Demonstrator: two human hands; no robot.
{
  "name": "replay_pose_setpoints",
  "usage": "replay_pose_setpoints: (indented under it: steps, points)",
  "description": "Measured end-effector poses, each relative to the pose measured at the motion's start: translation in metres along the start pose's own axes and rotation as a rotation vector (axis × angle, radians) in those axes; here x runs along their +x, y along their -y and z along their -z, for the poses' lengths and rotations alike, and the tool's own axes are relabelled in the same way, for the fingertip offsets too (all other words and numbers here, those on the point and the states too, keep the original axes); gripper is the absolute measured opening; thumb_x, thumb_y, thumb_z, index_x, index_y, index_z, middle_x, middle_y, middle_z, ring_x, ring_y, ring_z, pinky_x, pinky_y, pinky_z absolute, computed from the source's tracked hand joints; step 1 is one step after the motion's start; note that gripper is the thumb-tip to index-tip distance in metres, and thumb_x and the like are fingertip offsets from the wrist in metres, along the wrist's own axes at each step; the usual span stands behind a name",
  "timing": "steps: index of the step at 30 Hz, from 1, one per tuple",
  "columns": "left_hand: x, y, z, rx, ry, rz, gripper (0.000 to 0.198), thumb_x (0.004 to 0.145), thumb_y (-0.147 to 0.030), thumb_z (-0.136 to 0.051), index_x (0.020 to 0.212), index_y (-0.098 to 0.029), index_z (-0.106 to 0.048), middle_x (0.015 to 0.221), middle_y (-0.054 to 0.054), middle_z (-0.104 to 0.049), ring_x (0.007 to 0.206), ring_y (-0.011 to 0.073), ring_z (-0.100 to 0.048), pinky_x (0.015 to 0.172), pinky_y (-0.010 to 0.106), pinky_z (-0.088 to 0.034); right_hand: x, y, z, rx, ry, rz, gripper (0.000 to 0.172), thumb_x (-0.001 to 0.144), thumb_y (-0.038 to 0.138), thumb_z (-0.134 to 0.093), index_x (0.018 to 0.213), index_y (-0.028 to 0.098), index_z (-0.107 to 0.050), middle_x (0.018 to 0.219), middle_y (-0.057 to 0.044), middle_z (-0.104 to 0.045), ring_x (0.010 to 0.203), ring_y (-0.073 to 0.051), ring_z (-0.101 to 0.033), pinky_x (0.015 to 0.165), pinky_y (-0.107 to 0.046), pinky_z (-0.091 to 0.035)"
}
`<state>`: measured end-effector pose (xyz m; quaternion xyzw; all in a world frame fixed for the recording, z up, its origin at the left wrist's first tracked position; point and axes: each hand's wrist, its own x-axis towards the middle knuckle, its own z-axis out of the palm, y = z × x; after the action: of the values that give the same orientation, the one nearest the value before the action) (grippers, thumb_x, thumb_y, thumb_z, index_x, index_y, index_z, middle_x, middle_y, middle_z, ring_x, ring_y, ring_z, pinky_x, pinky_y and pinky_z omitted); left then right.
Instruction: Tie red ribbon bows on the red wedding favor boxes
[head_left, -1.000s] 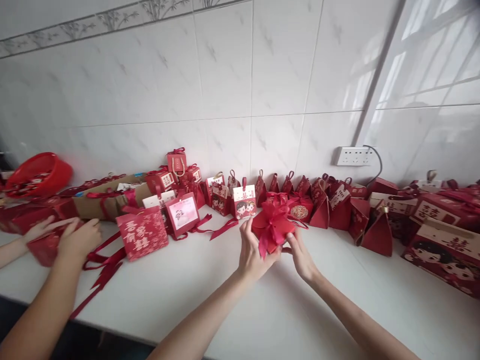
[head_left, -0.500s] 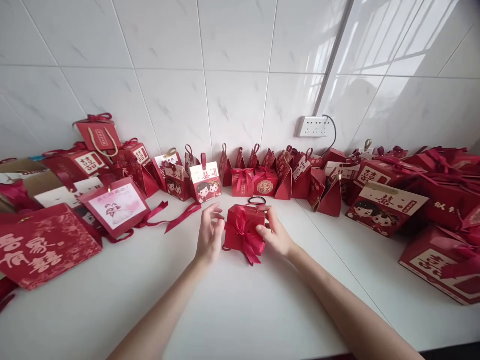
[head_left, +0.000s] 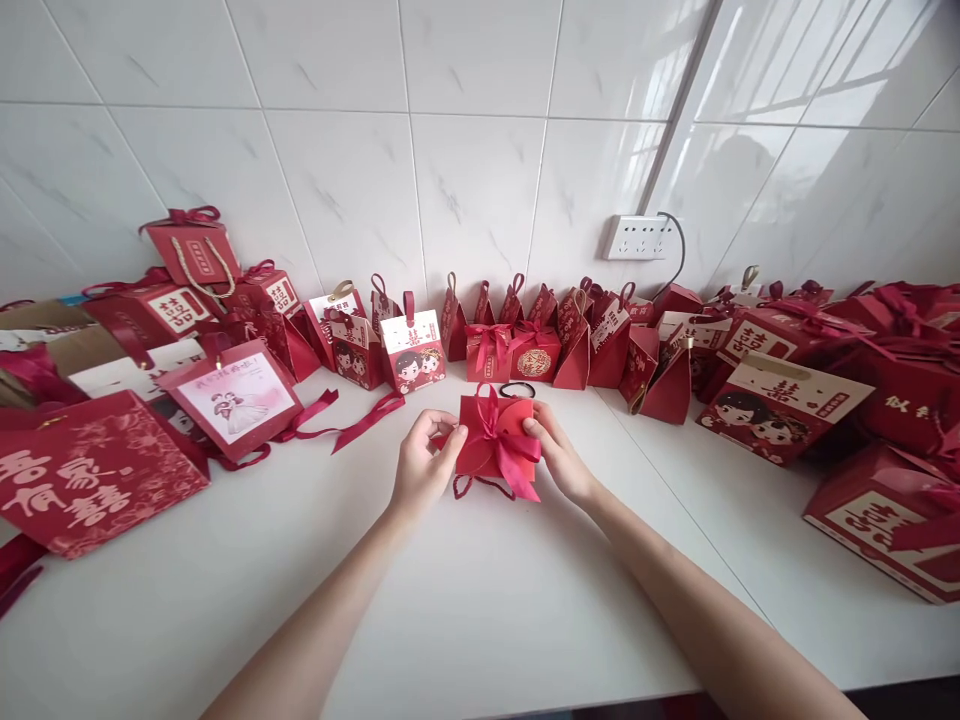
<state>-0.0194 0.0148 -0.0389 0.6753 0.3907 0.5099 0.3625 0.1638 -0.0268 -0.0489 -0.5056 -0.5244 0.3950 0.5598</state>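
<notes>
A small red gift box with a glossy pink-red ribbon bow across its top face is tilted up toward me, between my two hands. Thumb and fingers of my left hand pinch at the box's left edge, on what looks like an end of the ribbon. My right hand grips the right side, its thumb on the front and its fingers partly hidden behind. A twisted dark-red cord handle hangs below the box. Just behind it, a black hair-tie-like loop lies on the white table.
Small red boxes with looped handles line the tiled wall. Larger red boxes crowd the right and the left. A loose ribbon trails on the table at left. A power strip is on the wall.
The box has turned and tipped, so its bow and flaps face me more. My left hand has closed in from beside the box to pinch at its left edge.
</notes>
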Motion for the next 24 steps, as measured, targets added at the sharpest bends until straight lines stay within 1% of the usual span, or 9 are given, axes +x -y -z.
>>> replay_pose_setpoints:
  steps: [5, 7, 11, 13, 15, 18, 20, 22, 24]
  points:
    - [-0.001, -0.002, 0.000, -0.095, 0.046, 0.001, 0.019, 0.076, -0.036, -0.060, 0.077, -0.017, -0.056, 0.075, 0.002, -0.059, 0.072, 0.0143, -0.057, 0.063, 0.023, -0.046, 0.005, -0.008, 0.002, 0.040, -0.123, -0.087, 0.050, 0.081, 0.062, -0.050, 0.113, 0.024, -0.048, 0.122, -0.007, -0.054, 0.105, -0.024, -0.057, 0.087, -0.040, -0.048]
    - [-0.002, -0.002, -0.001, -0.112, 0.063, 0.001, 0.017, 0.075, -0.034, -0.060, 0.076, -0.017, -0.057, 0.075, 0.002, -0.060, 0.073, 0.0145, -0.058, 0.063, 0.023, -0.047, 0.006, -0.012, 0.005, 0.048, -0.124, -0.102, 0.050, 0.083, 0.065, -0.044, 0.114, 0.025, -0.047, 0.121, -0.007, -0.054, 0.103, -0.024, -0.058, 0.085, -0.039, -0.049]
    - [-0.002, -0.002, 0.000, -0.096, 0.041, 0.003, 0.014, 0.075, -0.031, -0.058, 0.076, -0.017, -0.058, 0.074, 0.002, -0.060, 0.070, 0.0140, -0.058, 0.057, 0.022, -0.044, 0.004, -0.014, 0.009, 0.084, -0.063, -0.035, 0.055, 0.084, 0.071, -0.032, 0.111, 0.025, -0.043, 0.123, -0.010, -0.053, 0.102, -0.026, -0.058, 0.082, -0.041, -0.049]
    - [-0.001, -0.001, 0.002, -0.099, 0.019, 0.012, 0.013, 0.075, -0.030, -0.058, 0.076, -0.017, -0.058, 0.072, 0.001, -0.059, 0.065, 0.0124, -0.055, 0.053, 0.021, -0.042, 0.000, -0.010, 0.010, 0.030, -0.028, 0.000, 0.054, 0.082, 0.071, -0.037, 0.107, 0.023, -0.041, 0.121, -0.011, -0.054, 0.102, -0.026, -0.058, 0.084, -0.043, -0.048]
    - [0.000, -0.001, 0.003, -0.106, 0.001, 0.028, 0.013, 0.074, -0.029, -0.057, 0.077, -0.016, -0.059, 0.071, 0.001, -0.058, 0.063, 0.0117, -0.054, 0.052, 0.021, -0.040, -0.004, -0.005, 0.010, -0.035, 0.027, 0.022, 0.055, 0.079, 0.070, -0.046, 0.107, 0.023, -0.039, 0.123, -0.012, -0.053, 0.105, -0.027, -0.056, 0.088, -0.045, -0.045]
    - [0.001, 0.000, 0.003, -0.125, -0.018, 0.058, 0.013, 0.074, -0.029, -0.057, 0.078, -0.016, -0.059, 0.075, 0.002, -0.061, 0.071, 0.0138, -0.058, 0.060, 0.022, -0.044, -0.008, 0.002, 0.007, -0.045, 0.163, 0.047, 0.063, 0.077, 0.064, -0.055, 0.122, 0.024, -0.035, 0.136, -0.012, -0.044, 0.121, -0.027, -0.046, 0.097, -0.047, -0.040]
    - [0.000, 0.000, 0.002, -0.133, -0.012, 0.074, 0.013, 0.074, -0.029, -0.058, 0.078, -0.016, -0.059, 0.079, 0.003, -0.063, 0.077, 0.0151, -0.060, 0.067, 0.024, -0.047, -0.009, 0.004, 0.004, -0.034, 0.210, 0.049, 0.064, 0.079, 0.058, -0.059, 0.127, 0.026, -0.033, 0.139, -0.012, -0.042, 0.126, -0.025, -0.042, 0.102, -0.045, -0.037]
    - [0.000, 0.000, 0.001, -0.134, 0.005, 0.086, 0.014, 0.074, -0.029, -0.058, 0.079, -0.017, -0.059, 0.081, 0.003, -0.063, 0.079, 0.0156, -0.060, 0.070, 0.025, -0.048, -0.007, 0.005, 0.001, -0.045, 0.165, 0.032, 0.056, 0.079, 0.056, -0.059, 0.121, 0.025, -0.038, 0.132, -0.010, -0.049, 0.121, -0.023, -0.047, 0.099, -0.042, -0.039]
    - [0.000, 0.000, 0.001, -0.143, 0.017, 0.099, 0.015, 0.073, -0.029, -0.059, 0.081, -0.017, -0.059, 0.080, 0.003, -0.063, 0.079, 0.0161, -0.061, 0.071, 0.027, -0.048, -0.005, 0.005, 0.000, -0.088, 0.054, -0.007, 0.047, 0.078, 0.059, -0.058, 0.104, 0.023, -0.045, 0.115, -0.008, -0.058, 0.105, -0.023, -0.056, 0.089, -0.040, -0.045]
